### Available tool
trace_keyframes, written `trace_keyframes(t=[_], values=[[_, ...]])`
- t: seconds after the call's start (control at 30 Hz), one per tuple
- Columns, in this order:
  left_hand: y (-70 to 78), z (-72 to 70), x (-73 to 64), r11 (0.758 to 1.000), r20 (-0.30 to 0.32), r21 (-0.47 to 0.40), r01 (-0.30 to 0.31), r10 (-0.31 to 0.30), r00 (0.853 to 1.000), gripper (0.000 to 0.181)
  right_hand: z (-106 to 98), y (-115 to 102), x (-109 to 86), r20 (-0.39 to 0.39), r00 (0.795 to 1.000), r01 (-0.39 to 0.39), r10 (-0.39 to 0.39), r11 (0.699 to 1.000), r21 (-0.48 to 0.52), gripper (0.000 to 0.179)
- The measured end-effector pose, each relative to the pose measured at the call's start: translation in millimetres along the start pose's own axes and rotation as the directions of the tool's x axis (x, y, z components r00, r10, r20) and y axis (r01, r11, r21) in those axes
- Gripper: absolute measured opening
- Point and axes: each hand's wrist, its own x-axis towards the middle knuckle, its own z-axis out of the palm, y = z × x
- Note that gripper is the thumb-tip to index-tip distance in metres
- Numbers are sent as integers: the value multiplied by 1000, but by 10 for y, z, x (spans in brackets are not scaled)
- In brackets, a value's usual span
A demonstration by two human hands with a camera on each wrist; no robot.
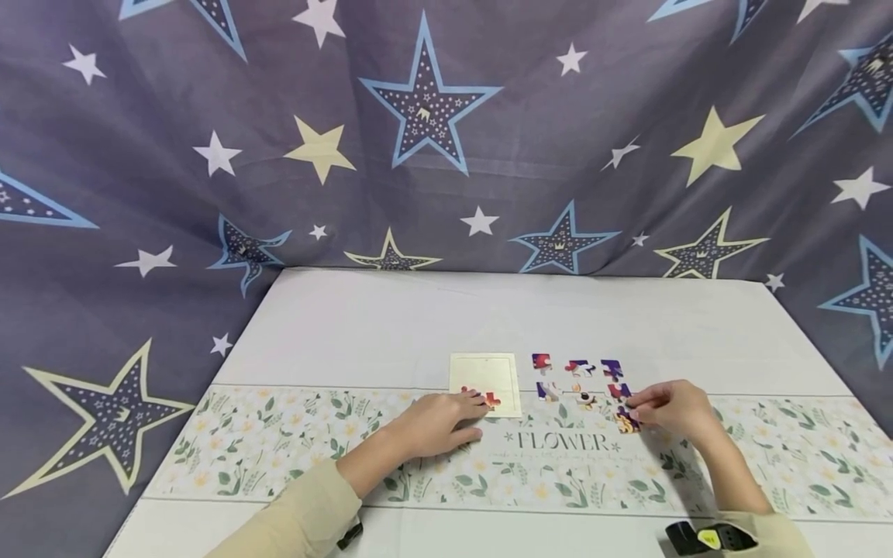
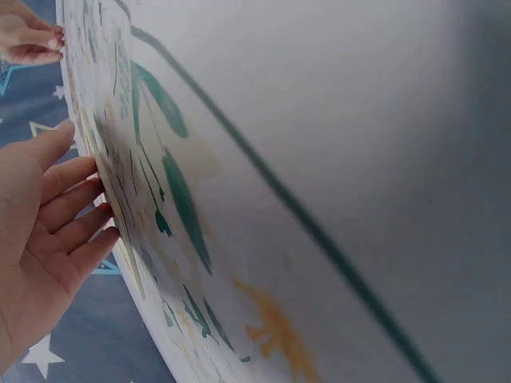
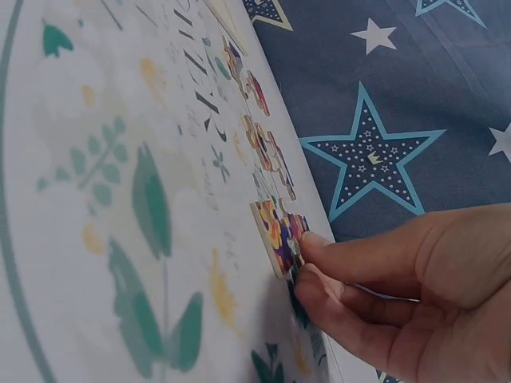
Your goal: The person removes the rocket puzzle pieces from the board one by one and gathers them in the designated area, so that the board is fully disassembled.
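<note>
My left hand (image 1: 443, 425) lies over the lower left of a pale square puzzle tray (image 1: 484, 372), its fingers extended. Red-and-white puzzle pieces (image 1: 492, 400) in the tray show beside the fingertips, partly covered by them. In the left wrist view the fingers (image 2: 76, 215) reach the tray's edge. To the right, the thumb and index finger of my right hand (image 1: 675, 407) pinch a red and purple puzzle piece (image 1: 618, 391) at its edge. An orange and purple piece (image 1: 626, 421) lies just below it, also seen as a patterned piece (image 3: 273, 235) in the right wrist view.
Several loose pieces lie in rows between tray and right hand, among them a red-capped piece (image 1: 541, 362) and a purple corner piece (image 1: 611, 370). A floral runner (image 1: 293, 442) crosses the white table (image 1: 363, 325). A star-patterned curtain (image 1: 265, 101) stands behind.
</note>
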Motion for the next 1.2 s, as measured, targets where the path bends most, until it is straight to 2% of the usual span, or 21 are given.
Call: trace_keyframes(t=[0.23, 0.43, 0.7, 0.8, 1.2], values=[[5, -11, -9, 999, 18, -39, 7, -6, 1000, 45, 16, -40, -17, -22, 1000, 7, -7, 1000, -22, 17], [-4, -10, -15, 998, 15, -65, 10, -9, 1000, 45, 67, -170, -18, -47, 994, 95, -96, 995, -25, 17], [13, -4, -17, 997, 26, -66, 28, -26, 999, 46, 302, -487, 90, -37, 967, 251, -251, 968, -25, 13], [21, 0, -22, 998, 31, -63, 31, -29, 999, 46, 398, -636, 133, -25, 958, 286, -287, 958, -23, 11], [18, 29, -45, 999, 17, -28, 21, -20, 1000, 48, 729, -1090, 279, 24, 944, 329, -330, 943, 54, 12]])
